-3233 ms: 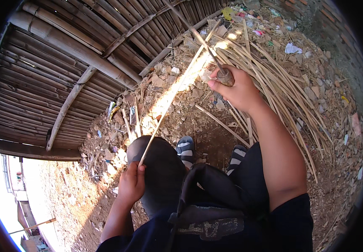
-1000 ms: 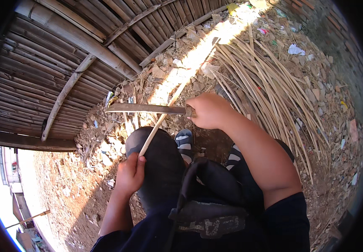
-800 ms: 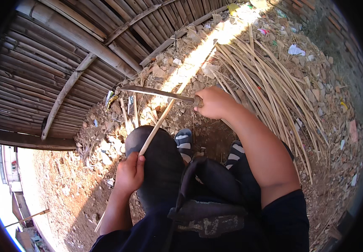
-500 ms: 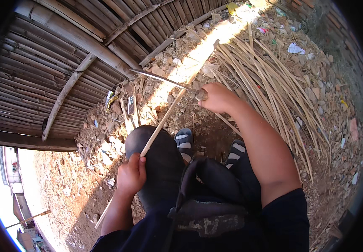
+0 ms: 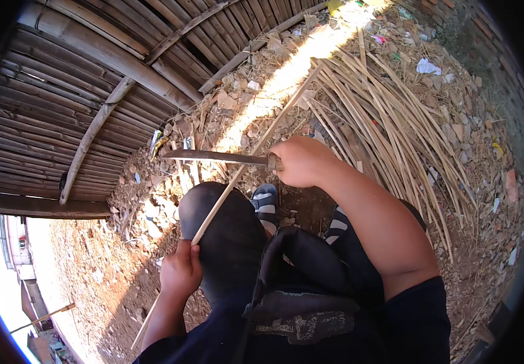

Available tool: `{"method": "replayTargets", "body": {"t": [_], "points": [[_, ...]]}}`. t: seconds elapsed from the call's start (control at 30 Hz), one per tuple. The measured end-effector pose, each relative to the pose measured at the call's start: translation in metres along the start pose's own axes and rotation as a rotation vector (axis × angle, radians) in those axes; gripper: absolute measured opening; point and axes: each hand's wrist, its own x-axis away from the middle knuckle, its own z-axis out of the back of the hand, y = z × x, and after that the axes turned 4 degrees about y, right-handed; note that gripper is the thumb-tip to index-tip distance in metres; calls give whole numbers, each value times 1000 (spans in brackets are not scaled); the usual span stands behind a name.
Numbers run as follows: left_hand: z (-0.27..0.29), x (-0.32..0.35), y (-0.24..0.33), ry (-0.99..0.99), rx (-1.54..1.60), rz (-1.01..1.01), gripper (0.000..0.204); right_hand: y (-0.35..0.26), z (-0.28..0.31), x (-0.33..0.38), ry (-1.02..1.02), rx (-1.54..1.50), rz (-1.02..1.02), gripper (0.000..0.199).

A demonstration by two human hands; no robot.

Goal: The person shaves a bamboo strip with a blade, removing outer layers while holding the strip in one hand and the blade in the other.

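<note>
1. Left hand [image 5: 180, 273], lower left of centre, is gripping a thin bamboo strip [image 5: 246, 164] with closed fingers; strip is running diagonally to upper right.
2. Right hand [image 5: 301, 161], centre frame, is clenching a knife [image 5: 213, 156]; blade is pointing left, crossing the strip.
3. Cut strips pile [image 5: 395, 115] is lying upper right.

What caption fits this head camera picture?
Right hand holds a long dark knife blade across a thin bamboo strip gripped by the left hand.

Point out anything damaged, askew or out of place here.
Nothing stands out. The right hand holds a knife across a bamboo strip gripped by the left hand; loose strips lie scattered.
</note>
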Motion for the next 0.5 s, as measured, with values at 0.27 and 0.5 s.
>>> {"method": "replayTargets", "body": {"t": [0.27, 0.5], "points": [[-14, 28, -17, 33, -53, 75, 14, 6, -24, -7, 40, -133, 6, 28], [-26, 28, -26, 151, -61, -45, 13, 21, -18, -12, -12, -113, -73, 37]]}}
